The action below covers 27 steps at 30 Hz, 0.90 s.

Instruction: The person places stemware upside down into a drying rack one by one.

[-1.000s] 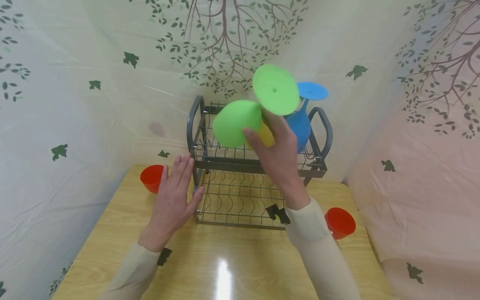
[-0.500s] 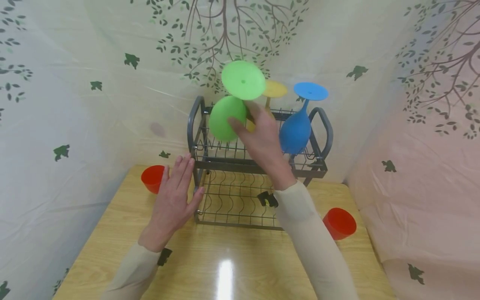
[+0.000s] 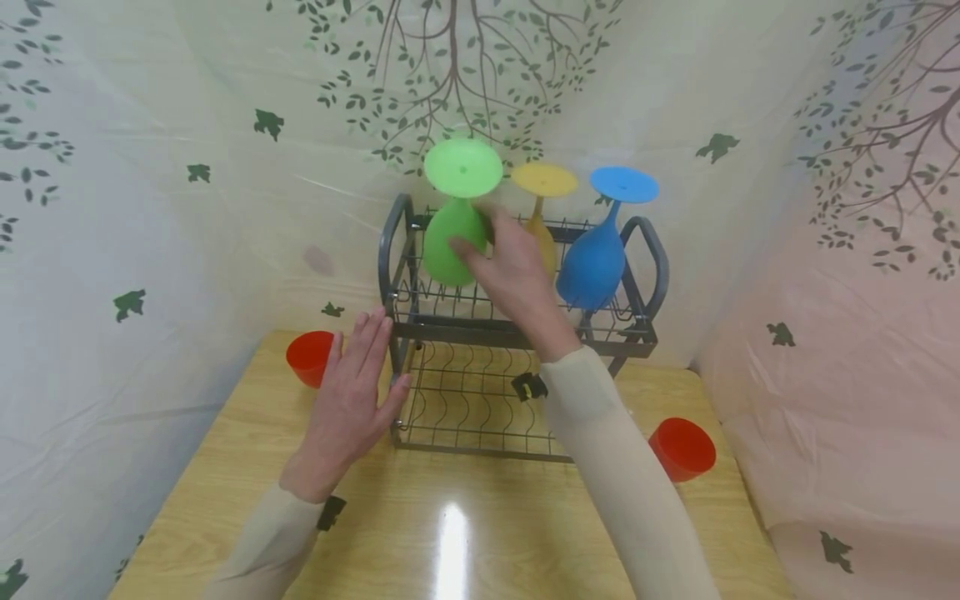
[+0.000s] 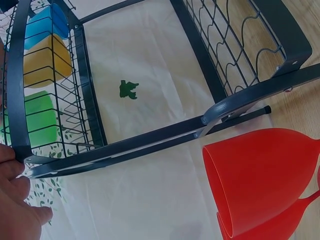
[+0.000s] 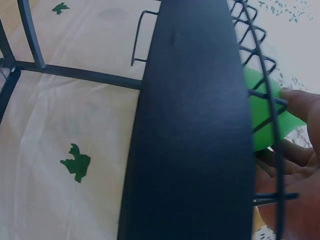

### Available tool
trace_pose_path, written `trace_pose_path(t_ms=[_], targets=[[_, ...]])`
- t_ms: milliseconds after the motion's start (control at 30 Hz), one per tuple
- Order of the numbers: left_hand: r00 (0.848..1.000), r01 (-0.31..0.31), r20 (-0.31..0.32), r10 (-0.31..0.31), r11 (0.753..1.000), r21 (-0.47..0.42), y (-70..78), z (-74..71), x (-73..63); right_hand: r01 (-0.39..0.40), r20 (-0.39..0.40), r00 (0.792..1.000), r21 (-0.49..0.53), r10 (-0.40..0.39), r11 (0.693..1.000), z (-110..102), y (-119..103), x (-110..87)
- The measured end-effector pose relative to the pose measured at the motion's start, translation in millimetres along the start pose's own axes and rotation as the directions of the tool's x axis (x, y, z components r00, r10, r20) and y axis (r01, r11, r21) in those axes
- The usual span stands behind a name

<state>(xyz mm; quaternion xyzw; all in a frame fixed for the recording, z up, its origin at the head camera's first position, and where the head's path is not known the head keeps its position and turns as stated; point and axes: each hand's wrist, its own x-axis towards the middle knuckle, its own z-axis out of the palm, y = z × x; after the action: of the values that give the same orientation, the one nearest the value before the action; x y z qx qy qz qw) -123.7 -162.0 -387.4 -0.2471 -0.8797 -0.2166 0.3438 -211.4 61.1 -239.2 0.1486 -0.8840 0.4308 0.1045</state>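
Note:
My right hand (image 3: 513,262) holds an upside-down green wine glass (image 3: 452,246) at its bowl, thumb in front, base upward, on the left part of the dish rack's (image 3: 461,327) upper tier. Through the wires in the right wrist view, thumb and fingers close around the green bowl (image 5: 260,112). Flat against the rack's left side, my left hand (image 3: 348,400) rests with straight fingers. Its fingertips show at the rack's corner in the left wrist view. Beside the green glass stand an inverted yellow wine glass (image 3: 544,179), partly behind my right hand, and an inverted blue one (image 3: 592,271).
A red wine glass (image 3: 309,358) stands left of the rack, partly behind my left hand; another red wine glass (image 3: 682,450) is at the right, by my sleeve. The lower wire tier (image 3: 472,400) sits over the wooden table (image 3: 390,533). Printed cloth hangs behind.
My right hand has carried the green wine glass left and down into the rack's upper left, turning it more upright. The yellow glass has come into view. The left hand stays in place.

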Motion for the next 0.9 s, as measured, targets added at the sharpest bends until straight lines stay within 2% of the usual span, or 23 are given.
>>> trace_pose_path(t_ms=[167,467,900], targets=[[1.0,0.0,0.006,0.0,1.0,-0.004,-0.3,0.8,-0.5,-0.036,0.02,0.999,-0.042,0.037,0.998,4,5,4.4],[1.0,-0.007,-0.014,0.007,1.0,-0.021,-0.5,2.5,0.0,-0.041,0.052,0.998,-0.085,0.046,0.996,6,9,9.4],[1.0,0.006,0.001,-0.006,1.0,-0.024,-0.1,3.1,-1.1,-0.059,0.106,0.992,-0.137,0.074,0.989,8,10,13.9]])
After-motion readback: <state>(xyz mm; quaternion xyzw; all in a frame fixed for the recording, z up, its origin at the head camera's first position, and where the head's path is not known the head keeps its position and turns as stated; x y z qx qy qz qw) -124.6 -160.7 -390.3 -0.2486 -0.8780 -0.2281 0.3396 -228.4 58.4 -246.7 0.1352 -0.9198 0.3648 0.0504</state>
